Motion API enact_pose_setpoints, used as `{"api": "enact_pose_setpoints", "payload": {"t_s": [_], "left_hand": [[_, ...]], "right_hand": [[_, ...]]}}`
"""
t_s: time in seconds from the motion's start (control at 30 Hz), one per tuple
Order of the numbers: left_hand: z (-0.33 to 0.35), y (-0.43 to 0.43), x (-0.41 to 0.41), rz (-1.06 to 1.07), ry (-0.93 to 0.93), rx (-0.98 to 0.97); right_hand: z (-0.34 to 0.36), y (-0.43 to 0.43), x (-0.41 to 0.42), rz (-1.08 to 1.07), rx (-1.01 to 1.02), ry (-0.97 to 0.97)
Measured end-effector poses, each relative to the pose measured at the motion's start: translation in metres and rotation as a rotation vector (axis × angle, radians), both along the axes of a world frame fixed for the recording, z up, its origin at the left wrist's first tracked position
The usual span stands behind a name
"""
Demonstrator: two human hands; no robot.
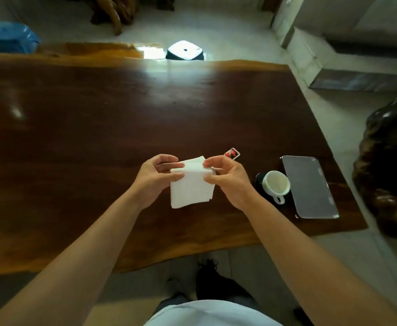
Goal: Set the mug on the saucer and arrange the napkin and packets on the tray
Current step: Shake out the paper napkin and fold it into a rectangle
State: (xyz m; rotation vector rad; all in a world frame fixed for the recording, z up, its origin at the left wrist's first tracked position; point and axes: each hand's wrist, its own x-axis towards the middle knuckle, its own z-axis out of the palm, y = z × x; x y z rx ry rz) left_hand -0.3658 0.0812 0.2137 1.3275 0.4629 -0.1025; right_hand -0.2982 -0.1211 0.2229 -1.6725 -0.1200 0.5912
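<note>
A white folded napkin (pixel 191 187) is held above the table's middle. My left hand (pixel 156 178) pinches its left edge and my right hand (pixel 228 178) pinches its right edge. Just beyond my right hand lies a small red packet (pixel 232 153) on the wood. To the right, a white mug (pixel 275 184) stands on a dark saucer (pixel 258 180), its handle toward me. Right of the mug lies a flat silver tray (pixel 310 187) with nothing on it.
The long dark wooden table (pixel 98 125) stretches left and away. A dark carved wooden seat (pixel 390 165) stands at the right end. Behind the table are a blue bin (pixel 9 38) and a white-topped stool (pixel 184 51). My shoes show below the near edge.
</note>
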Motion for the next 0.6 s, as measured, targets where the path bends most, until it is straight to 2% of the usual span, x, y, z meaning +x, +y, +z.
{"api": "enact_pose_setpoints", "payload": {"t_s": [0.13, 0.23, 0.33, 0.47, 0.6], "left_hand": [[0.01, -0.024, 0.002, -0.058, -0.077, 0.25], [0.019, -0.045, 0.006, -0.139, -0.183, 0.56], [0.029, -0.069, 0.012, -0.203, -0.328, 0.824], [0.037, -0.1, 0.027, -0.264, -0.41, 1.033], [0.042, -0.147, 0.048, -0.33, -0.423, 1.222]], "right_hand": [[0.009, -0.029, -0.009, 0.043, -0.175, -0.183], [0.015, -0.047, -0.012, 0.116, -0.411, -0.445], [0.021, -0.065, -0.011, 0.137, -0.522, -0.594], [0.024, -0.098, 0.005, 0.188, -0.587, -0.672], [0.035, -0.143, 0.027, 0.23, -0.618, -0.671]]}}
